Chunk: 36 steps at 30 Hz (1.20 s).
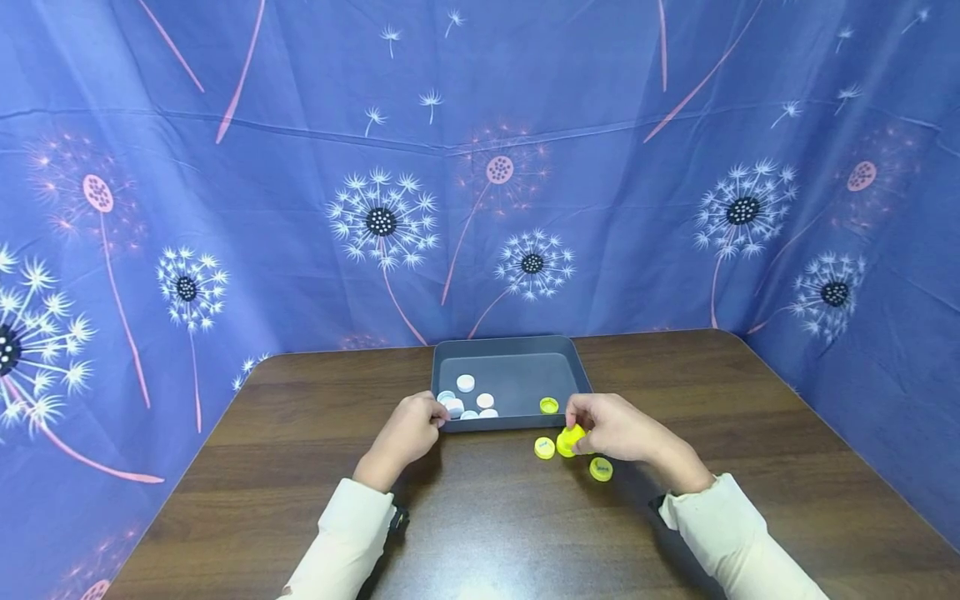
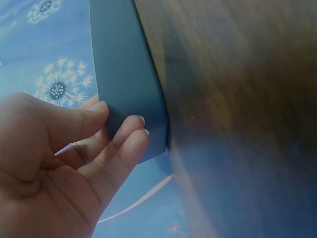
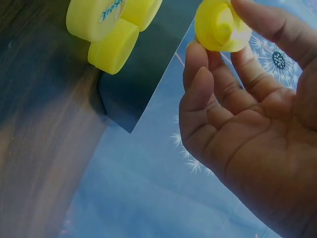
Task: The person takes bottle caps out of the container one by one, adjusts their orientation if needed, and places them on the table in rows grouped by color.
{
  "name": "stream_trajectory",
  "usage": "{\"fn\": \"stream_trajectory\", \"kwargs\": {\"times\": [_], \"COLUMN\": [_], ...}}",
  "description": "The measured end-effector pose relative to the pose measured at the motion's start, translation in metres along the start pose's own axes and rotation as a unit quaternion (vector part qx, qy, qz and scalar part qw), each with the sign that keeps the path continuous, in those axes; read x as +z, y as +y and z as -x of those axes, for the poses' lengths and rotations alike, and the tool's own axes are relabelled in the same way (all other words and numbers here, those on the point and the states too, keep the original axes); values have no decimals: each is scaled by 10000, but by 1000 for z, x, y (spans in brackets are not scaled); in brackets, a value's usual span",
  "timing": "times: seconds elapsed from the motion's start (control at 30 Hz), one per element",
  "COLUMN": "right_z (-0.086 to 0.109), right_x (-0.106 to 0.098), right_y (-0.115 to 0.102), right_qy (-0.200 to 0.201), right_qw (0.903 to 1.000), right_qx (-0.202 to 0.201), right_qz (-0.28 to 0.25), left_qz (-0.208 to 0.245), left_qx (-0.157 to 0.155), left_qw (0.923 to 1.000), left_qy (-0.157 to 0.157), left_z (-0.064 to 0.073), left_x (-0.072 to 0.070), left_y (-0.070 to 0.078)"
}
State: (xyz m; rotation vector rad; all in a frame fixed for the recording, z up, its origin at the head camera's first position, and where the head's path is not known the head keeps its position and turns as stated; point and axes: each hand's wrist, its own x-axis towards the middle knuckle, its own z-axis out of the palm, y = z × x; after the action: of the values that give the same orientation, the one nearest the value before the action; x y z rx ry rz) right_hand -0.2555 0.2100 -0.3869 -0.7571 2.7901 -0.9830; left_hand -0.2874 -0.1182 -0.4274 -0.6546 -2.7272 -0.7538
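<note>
Your left hand (image 1: pixel 405 429) pinches the near-left rim of the dark tray (image 1: pixel 517 375), probably to steady it; your right hand (image 1: pixel 618 427) pinches a yellow cap (image 3: pixel 220 27) just outside the near-right corner — beside loose yellow caps (image 1: pixel 544 448) on the worktop (image 1: pixel 300 433). Inside, white caps (image 1: pixel 466 383) lie left, another yellow cap (image 1: pixel 549 406) right.

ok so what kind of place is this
Probably an indoor filming or recording corner, though the wider room is out of view. A dandelion-print cloth hangs behind and beside a wood-look table, and a shallow dark tray sits on it like a small work area.
</note>
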Motion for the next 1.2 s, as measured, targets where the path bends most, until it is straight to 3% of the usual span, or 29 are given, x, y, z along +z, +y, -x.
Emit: {"fn": "stream_trajectory", "kwargs": {"times": [0.33,0.73,1.2], "right_z": [3,5,5], "right_x": [2,11,13], "right_y": [-3,-6,-8], "right_qy": [-562,-1122,-1067], "right_qw": [9984,9934,9911], "right_qx": [41,-225,-381], "right_qz": [10,43,702], "left_qz": [55,107,67], "left_qx": [-20,-152,-201], "left_qw": [10000,9998,9997], "left_qy": [28,-42,-111], "left_z": [1,0,1], "left_x": [0,1,0], "left_y": [0,-1,-2]}}
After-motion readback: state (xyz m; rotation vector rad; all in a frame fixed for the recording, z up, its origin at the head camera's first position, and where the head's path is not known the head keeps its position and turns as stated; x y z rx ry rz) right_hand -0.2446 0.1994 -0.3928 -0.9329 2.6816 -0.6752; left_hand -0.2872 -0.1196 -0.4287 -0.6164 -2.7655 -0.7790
